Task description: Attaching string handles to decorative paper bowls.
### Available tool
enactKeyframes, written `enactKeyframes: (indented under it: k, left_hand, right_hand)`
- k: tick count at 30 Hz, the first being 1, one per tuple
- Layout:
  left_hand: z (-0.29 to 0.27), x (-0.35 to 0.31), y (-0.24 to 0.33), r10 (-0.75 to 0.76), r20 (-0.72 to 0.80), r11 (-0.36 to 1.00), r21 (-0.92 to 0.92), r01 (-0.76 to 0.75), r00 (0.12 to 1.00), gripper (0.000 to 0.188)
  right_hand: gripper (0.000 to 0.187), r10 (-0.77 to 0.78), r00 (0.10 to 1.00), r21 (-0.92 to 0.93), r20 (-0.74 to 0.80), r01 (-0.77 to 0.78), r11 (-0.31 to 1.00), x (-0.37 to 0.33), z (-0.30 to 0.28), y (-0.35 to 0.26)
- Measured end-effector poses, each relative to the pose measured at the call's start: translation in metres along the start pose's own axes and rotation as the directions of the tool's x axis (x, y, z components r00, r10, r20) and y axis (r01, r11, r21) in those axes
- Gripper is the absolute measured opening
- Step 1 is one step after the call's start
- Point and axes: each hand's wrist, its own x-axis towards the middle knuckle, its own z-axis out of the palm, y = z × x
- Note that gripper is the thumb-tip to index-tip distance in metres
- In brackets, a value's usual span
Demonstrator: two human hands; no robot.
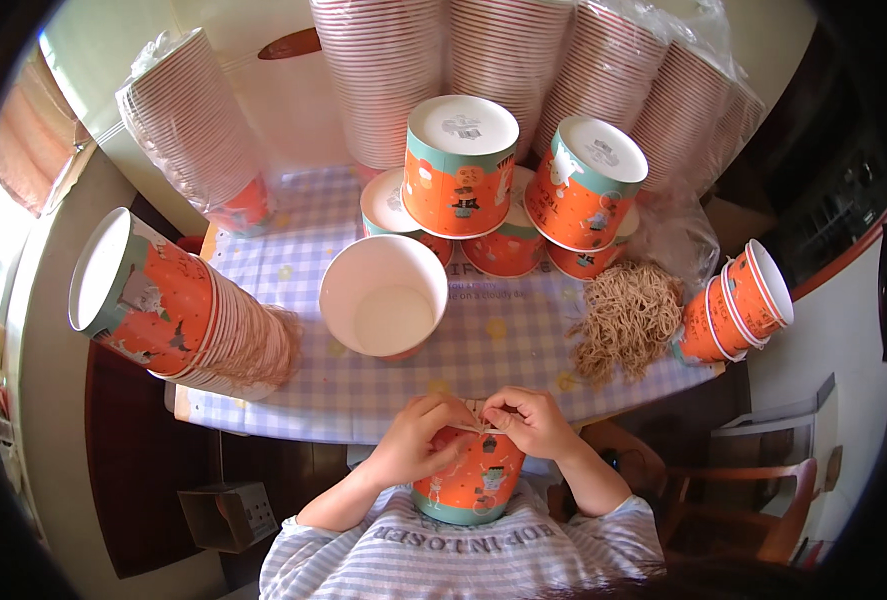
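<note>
While an orange bucket (478, 478) sits against the striped shirt (443, 568), the left hand (421, 437) and right hand (535, 425) pinch a pale strand (483, 429) at its rim. Beyond, an open bucket (383, 295) stands on the checked counter (508, 352), left of heaped twine (628, 320).

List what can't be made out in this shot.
Head view: anything gripped by left hand and right hand; too small, fingers in the way.
Head view: inside of bucket under both hands; wall and hands hide it.
Head view: top of tall back stack; cut off by upper edge.
Head view: base of middle lower bucket; upper bucket covers part.
</note>
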Motion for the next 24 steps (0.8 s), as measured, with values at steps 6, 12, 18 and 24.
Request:
enactKeyframes:
  k: [6, 12, 18, 24]
  left_hand:
    - [0.003, -0.002, 0.003, 0.1, 0.038, 0.991, 0.08, -0.103, 0.994, 0.018]
    - [0.005, -0.004, -0.005, 0.131, -0.016, 0.988, 0.087, -0.129, 0.991, 0.018]
    - [0.008, -0.009, -0.005, 0.146, -0.043, 0.985, 0.1, -0.141, 0.988, 0.02]
    - [0.009, -0.009, -0.005, 0.158, -0.042, 0.983, 0.102, -0.153, 0.987, 0.021]
  right_hand:
    - [0.005, -0.08, 0.995, -0.1, -0.058, 0.074, 0.992, -0.004, 0.005, -0.009]
    - [0.022, -0.566, 0.819, -0.653, -0.097, 0.377, 0.657, -0.018, 0.01, -0.013]
    - [0.023, -0.552, 0.83, -0.731, -0.078, 0.329, 0.598, -0.022, 0.021, -0.013]
    - [0.023, -0.57, 0.817, -0.731, -0.084, 0.339, 0.592, -0.019, 0.023, -0.012]
